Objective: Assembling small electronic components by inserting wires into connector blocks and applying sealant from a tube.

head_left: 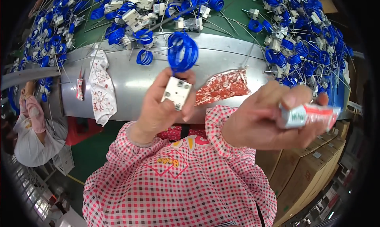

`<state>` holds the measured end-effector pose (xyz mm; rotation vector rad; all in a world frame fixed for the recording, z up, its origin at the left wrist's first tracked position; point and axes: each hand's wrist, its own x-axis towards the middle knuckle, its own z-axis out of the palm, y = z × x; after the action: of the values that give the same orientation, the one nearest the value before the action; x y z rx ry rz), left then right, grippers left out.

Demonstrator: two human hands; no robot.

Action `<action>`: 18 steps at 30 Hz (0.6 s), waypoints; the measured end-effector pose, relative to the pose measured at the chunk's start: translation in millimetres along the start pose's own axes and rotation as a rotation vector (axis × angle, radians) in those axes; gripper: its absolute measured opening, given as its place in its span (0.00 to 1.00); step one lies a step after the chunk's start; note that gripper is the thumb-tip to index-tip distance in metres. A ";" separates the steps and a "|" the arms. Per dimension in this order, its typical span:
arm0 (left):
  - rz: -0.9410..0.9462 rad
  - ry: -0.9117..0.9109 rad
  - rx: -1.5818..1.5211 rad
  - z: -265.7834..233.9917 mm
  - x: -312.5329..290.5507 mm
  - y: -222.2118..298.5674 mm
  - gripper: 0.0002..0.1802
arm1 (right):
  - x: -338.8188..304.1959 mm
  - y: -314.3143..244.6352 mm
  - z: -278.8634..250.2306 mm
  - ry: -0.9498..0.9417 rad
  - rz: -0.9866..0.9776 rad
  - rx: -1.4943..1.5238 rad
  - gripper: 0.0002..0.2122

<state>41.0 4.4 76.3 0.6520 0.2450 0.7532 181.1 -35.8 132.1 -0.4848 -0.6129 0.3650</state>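
In front of my chest, my left hand [160, 104] is closed around a capillary thermostat, a white block [177, 91] with small terminals on its upward face. Its blue coil [183, 52] stands out beyond the fingers on the far side. Off to the right, my right hand [273, 118] grips a red and white squeeze tube [310, 115]. The tube lies across the fingers with its flat end to the right; the hand partly covers its left end. Between the two hands, on the metal surface, lies a red-smeared sheet [225, 86].
Piles of thermostats with blue coils [144, 13] and thin metal rods lie on the green belt [233, 23] and at the right. A smaller tube [80, 88] and a stained white cloth [103, 88] rest at left. Another person's arm [35, 112] shows far left; cardboard boxes [304, 171] stand lower right.
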 end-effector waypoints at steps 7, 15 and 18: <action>-0.180 -0.053 -0.035 29.7 3.0 -20.9 0.40 | -9.1 2.6 16.3 -0.027 -0.352 -0.159 0.21; -0.216 -0.029 -0.073 32.9 7.4 -23.4 0.40 | -15.6 -2.1 22.2 0.228 -0.350 -0.139 0.16; -0.173 -0.088 -0.112 28.9 8.5 -21.0 0.28 | -10.8 -8.2 9.5 0.248 -0.426 -0.127 0.15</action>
<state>71.1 -14.4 85.8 0.5483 0.1749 0.5665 168.5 -44.4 138.3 -0.4976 -0.4835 -0.1386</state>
